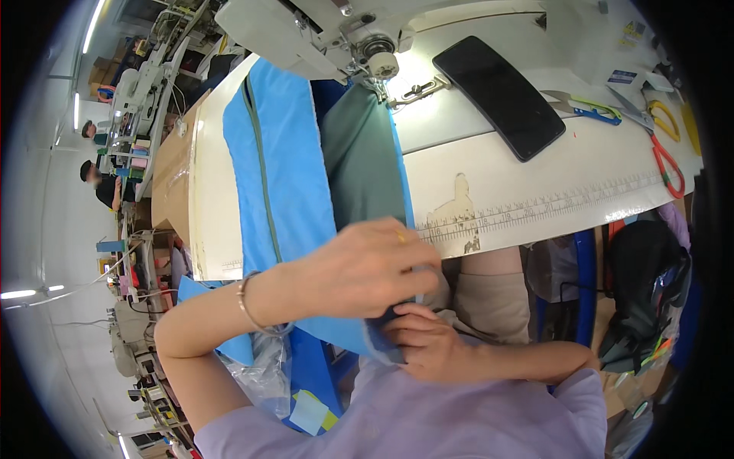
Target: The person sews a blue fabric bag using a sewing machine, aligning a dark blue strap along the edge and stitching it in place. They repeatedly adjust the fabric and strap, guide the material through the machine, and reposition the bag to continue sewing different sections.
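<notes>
A bright blue and grey-green fabric piece with a dark green lengthwise strip (287, 145) runs from beneath the white metal sewing machine (306, 34) toward the person, its far end under the needle area. Nearer the person than the sewing machine, the left hand (375, 268) lies across the fabric, hiding part of it; its fingers are bent, but I cannot tell whether they grip. The right hand (428, 348), below it, has its fingers clamped on a folded fabric edge. Right of the sewing machine's needle, on the white surface (428, 164), lie a black rectangular phone (501, 99), apart from the fabric, then green-and-blue-handled snips (585, 109) and red and yellow looped scissor handles (660, 157). The sewing machine overhangs the fabric. A clear plastic bag (264, 375) hangs nearer the person.
</notes>
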The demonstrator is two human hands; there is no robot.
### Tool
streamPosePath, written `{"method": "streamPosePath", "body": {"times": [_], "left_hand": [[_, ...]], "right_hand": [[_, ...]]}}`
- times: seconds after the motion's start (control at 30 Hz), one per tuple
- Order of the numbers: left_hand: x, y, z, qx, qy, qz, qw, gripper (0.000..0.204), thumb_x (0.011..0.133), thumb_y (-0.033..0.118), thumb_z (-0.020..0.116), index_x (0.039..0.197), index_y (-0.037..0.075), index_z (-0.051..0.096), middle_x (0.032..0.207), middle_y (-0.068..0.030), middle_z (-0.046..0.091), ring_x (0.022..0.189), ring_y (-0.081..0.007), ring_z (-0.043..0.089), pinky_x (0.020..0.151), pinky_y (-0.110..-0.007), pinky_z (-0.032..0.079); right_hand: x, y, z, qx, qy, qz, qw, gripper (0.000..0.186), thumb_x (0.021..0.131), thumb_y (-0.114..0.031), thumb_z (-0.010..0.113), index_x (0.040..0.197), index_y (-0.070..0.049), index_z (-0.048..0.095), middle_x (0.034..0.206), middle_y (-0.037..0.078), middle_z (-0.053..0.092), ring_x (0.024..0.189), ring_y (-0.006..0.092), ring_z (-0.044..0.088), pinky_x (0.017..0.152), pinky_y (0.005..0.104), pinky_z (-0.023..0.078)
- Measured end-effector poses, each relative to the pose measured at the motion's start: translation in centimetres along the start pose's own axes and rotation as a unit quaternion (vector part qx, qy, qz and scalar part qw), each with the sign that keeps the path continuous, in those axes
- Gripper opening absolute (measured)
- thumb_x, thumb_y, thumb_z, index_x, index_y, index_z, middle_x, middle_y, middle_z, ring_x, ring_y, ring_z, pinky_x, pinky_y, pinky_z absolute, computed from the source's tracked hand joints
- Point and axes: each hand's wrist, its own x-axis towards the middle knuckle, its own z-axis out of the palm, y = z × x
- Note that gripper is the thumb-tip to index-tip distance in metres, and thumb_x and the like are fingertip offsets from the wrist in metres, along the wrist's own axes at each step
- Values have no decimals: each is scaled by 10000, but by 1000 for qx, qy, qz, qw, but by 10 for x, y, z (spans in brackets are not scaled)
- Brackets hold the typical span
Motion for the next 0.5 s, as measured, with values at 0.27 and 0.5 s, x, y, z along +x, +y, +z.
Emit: {"method": "streamPosePath", "body": {"times": [0.27, 0.5], "left_hand": [[-31, -21, -15, 216, 85, -179, 956, 402, 799, -27, 665, 1196, 28, 702, 1282, -135, 672, 1222, -338, 632, 1097, -524, 452], [-36, -36, 13, 164, 101, -170, 967, 535, 809, 2, 679, 1342, 17, 635, 1404, -130, 614, 1292, -313, 592, 1175, -559, 367]], "right_hand": [[-5, 13, -10, 62, -27, 2, 998, 147, 818, -93, 808, 827, 28, 724, 942, 176, 712, 981, 341, 692, 1047, 569, 494], [-9, 5, -18, 94, -32, 16, 995, 323, 807, -96, 828, 645, 59, 596, 921, 227, 676, 990, 402, 675, 1034, 641, 496]]}}
